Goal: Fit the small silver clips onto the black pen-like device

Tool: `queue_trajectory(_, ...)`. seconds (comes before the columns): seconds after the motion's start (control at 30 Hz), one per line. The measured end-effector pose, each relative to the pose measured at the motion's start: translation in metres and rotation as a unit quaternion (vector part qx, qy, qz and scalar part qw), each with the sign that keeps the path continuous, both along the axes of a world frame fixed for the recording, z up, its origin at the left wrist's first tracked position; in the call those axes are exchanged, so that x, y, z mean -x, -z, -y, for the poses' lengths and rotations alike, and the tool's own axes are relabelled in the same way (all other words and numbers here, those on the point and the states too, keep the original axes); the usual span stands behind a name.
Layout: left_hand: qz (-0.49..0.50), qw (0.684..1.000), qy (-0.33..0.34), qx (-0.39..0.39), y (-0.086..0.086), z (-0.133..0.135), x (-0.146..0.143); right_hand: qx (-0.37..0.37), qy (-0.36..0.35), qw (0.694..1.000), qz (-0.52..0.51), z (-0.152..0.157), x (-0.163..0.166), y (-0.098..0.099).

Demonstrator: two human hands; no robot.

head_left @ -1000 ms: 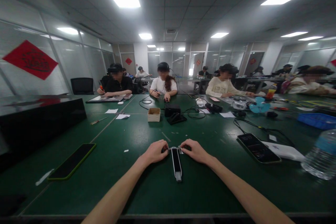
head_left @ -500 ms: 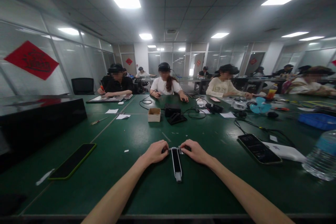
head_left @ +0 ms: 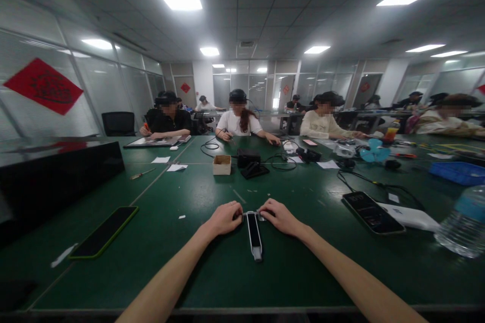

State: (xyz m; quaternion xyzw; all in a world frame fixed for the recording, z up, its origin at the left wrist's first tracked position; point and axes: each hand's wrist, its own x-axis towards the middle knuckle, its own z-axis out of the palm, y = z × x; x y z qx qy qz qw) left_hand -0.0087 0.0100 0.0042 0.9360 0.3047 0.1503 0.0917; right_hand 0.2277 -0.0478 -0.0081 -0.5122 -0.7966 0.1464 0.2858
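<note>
On the green table lies a slim tool point(head_left: 254, 236) with a light frame, a dark middle and a narrower pale near end. Its exact kind is not clear. At its far end, small metallic pieces stick out to both sides. My left hand point(head_left: 227, 216) rests on the table with curled fingers closed at the left piece. Across from it, my right hand point(head_left: 278, 216) pinches around the right piece, where a bit of shiny metal point(head_left: 262, 217) shows. Both sets of fingertips are partly hidden.
A green-edged phone point(head_left: 104, 233) lies to the left; another phone point(head_left: 373, 213), a white power bank point(head_left: 411, 218) and a water bottle point(head_left: 464, 224) are at right. A small cardboard box point(head_left: 222, 165) and black devices point(head_left: 250, 161) stand ahead. Several people sit across the table.
My hands and the tool hold almost the same position. The view has shifted very slightly. Across the table, a person's hand on a dark object has moved a little to the right.
</note>
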Motion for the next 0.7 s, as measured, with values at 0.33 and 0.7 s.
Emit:
queue_trajectory(0.33,-0.014,1.000,-0.011,0.015,-0.0012,0.0007,-0.0006,0.012,0.007,1.000,-0.015,0.0035,0.0013,-0.0058)
queue_trajectory(0.7,-0.010,1.000,-0.006,0.005,-0.0035,0.0022,-0.0003,0.011,0.017,1.000,-0.023,0.0058,0.0027,-0.0070)
